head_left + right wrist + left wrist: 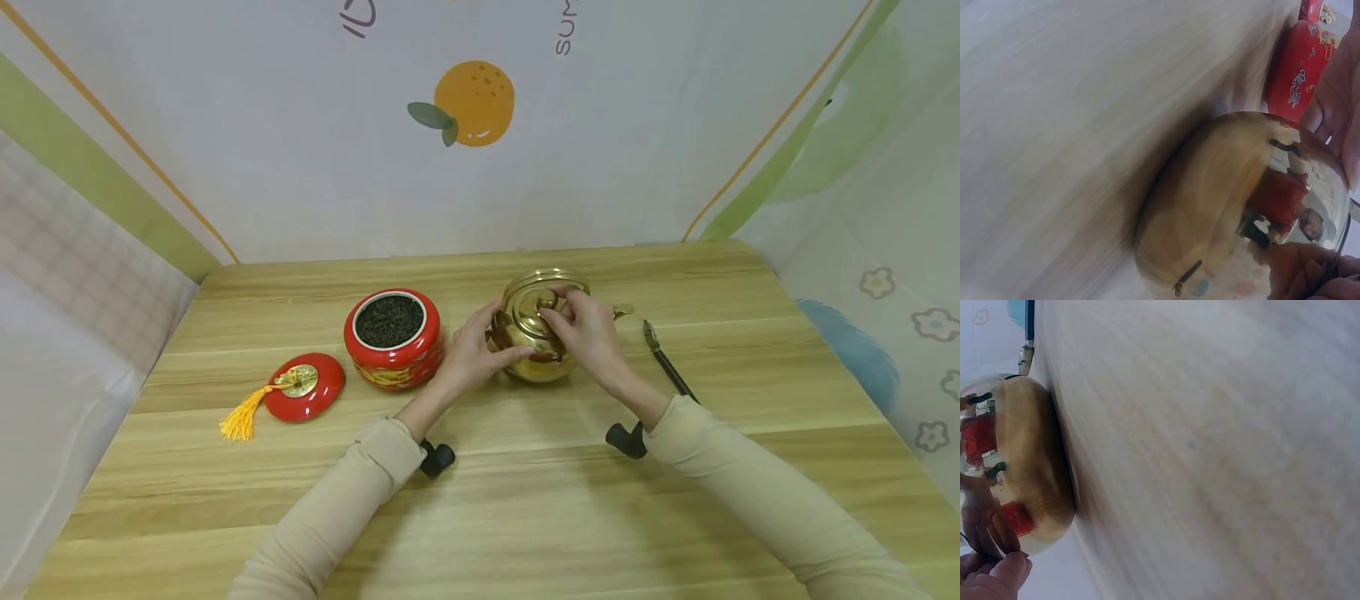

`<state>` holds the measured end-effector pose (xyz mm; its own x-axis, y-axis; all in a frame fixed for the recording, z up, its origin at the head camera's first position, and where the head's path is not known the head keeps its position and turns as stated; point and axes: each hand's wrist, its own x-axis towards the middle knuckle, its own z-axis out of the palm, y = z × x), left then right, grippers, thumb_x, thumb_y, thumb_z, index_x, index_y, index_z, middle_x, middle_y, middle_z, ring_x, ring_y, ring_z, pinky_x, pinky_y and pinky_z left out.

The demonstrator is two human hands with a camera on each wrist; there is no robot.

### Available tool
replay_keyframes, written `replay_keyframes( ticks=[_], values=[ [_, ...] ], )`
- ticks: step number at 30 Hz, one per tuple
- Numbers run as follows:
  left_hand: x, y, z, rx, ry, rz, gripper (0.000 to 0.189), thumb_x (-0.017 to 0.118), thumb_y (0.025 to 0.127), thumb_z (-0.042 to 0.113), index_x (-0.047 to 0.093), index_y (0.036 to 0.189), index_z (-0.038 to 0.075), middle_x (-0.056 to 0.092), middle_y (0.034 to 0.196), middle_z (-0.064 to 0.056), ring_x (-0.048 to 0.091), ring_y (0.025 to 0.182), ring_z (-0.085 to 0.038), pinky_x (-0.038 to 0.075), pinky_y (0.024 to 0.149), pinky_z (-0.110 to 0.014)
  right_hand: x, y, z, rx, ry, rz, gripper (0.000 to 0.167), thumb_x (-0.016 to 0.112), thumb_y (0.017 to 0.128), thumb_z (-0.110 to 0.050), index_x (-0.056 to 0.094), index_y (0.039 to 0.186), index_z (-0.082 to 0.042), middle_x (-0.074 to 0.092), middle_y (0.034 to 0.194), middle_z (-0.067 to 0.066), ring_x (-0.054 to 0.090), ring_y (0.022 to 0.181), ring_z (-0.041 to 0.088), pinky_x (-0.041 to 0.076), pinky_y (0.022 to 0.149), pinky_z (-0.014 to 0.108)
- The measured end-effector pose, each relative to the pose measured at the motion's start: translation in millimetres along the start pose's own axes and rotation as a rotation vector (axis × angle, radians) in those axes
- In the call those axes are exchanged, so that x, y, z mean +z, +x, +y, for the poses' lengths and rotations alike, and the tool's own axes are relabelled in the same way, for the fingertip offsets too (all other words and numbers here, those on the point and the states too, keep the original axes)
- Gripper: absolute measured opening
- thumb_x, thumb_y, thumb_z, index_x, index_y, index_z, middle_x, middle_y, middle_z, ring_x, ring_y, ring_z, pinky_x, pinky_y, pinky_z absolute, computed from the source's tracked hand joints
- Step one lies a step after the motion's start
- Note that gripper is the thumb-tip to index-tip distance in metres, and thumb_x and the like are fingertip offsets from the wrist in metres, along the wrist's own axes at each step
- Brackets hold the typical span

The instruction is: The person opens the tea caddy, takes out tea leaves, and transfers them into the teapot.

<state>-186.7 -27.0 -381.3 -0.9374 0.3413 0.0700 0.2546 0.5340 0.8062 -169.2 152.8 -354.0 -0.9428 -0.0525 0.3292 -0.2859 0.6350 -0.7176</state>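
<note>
A shiny brass teapot [542, 369] stands upright on the table. My left hand [474, 354] holds its left side, thumb stretched across the front and fingers partly hidden round the side. The thumb and fingertips of my right hand [591, 335] pinch the knob [548, 299] of the teapot's lid [528, 310]. The lid sits over the pot's mouth in the head view. In the left wrist view, my left fingertips [1013, 567] meet the polished body. Just left of that hand is a red jar [396, 367], uncovered and filled with dark loose tea leaves [388, 322].
A red lid [324, 390] with a gold medallion and yellow tassel [240, 421] lies at the left. Right of the teapot's spout [622, 311] lies a slim, dark-handled tool [670, 367] with a metallic end. Behind the wooden table [525, 517] hangs a printed cloth [315, 150].
</note>
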Motion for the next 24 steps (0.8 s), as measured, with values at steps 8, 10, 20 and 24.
replay_keyframes(
  ticks=[8, 10, 20, 24],
  values=[
    [-0.4, -0.2, -0.1, 0.0, -0.006, -0.001, 0.085, 0.077, 0.077, 0.036, 0.034, 0.146, 0.01, 0.037, 0.148, -0.009, 0.033, 0.137, -0.025, 0.03, 0.112, -0.042, 0.1, 1.1, 0.5, -0.002, -0.004, -0.003, 0.03, 0.063, 0.089, -0.005, 0.059, 0.116, 0.008, 0.051, 0.058, 0.005, 0.04, 0.046, 0.009, 0.032, 0.04, 0.018],
    [-0.3, -0.1, 0.0, 0.0, -0.005, -0.003, 0.085, 0.077, 0.077, 0.035, 0.034, 0.146, 0.01, 0.037, 0.149, -0.009, 0.033, 0.137, -0.025, 0.03, 0.112, -0.042, -0.1, 1.2, 0.8, -0.007, -0.006, -0.003, 0.03, 0.063, 0.089, -0.004, 0.059, 0.116, 0.008, 0.05, 0.058, 0.005, 0.039, 0.046, 0.009, 0.032, 0.04, 0.018],
    [-0.3, 0.0, 0.4, 0.003, -0.01, -0.006, 0.084, 0.077, 0.077, 0.035, 0.034, 0.145, 0.011, 0.038, 0.148, -0.008, 0.033, 0.137, -0.024, 0.03, 0.112, -0.042, -0.7, 2.9, 1.5, 0.021, -0.026, -0.027, 0.031, 0.064, 0.089, -0.007, 0.06, 0.117, 0.006, 0.05, 0.057, 0.003, 0.037, 0.044, 0.006, 0.031, 0.04, 0.018],
    [-0.2, 0.1, 0.3, 0.0, -0.016, -0.006, 0.084, 0.077, 0.077, 0.035, 0.035, 0.145, 0.012, 0.038, 0.148, -0.007, 0.033, 0.137, -0.024, 0.03, 0.112, -0.042, -0.6, 3.1, 1.7, 0.014, -0.036, -0.026, 0.031, 0.064, 0.089, -0.007, 0.06, 0.117, 0.006, 0.049, 0.056, 0.003, 0.037, 0.045, 0.009, 0.031, 0.04, 0.019]
  ],
)
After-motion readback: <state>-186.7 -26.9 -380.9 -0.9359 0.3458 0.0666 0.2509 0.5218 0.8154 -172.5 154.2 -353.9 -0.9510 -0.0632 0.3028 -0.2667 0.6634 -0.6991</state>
